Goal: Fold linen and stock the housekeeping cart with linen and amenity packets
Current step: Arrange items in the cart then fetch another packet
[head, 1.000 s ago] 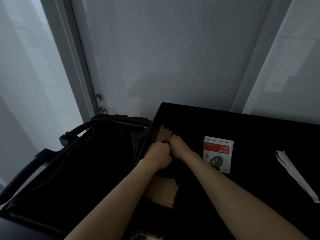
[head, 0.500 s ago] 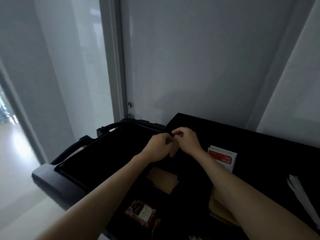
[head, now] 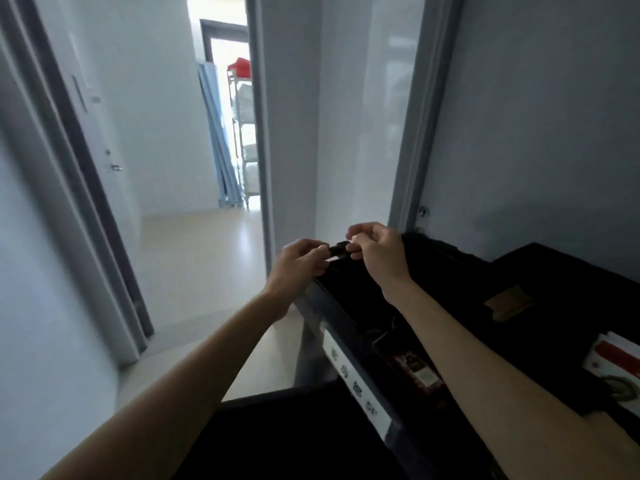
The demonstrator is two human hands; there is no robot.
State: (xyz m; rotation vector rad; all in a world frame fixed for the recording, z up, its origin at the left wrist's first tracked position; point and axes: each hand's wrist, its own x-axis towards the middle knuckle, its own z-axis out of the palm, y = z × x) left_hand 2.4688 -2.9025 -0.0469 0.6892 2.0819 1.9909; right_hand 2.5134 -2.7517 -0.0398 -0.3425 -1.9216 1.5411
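Both forearms are bare to the frame's edge; left hand [head: 300, 263] and right hand [head: 375, 249] are ungloved.

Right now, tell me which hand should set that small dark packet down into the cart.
Probably the right hand. Both hands pinch the small dark packet, but the right one hangs over the cart's open black bin, while the left hand sits outside the cart's edge, over the floor.
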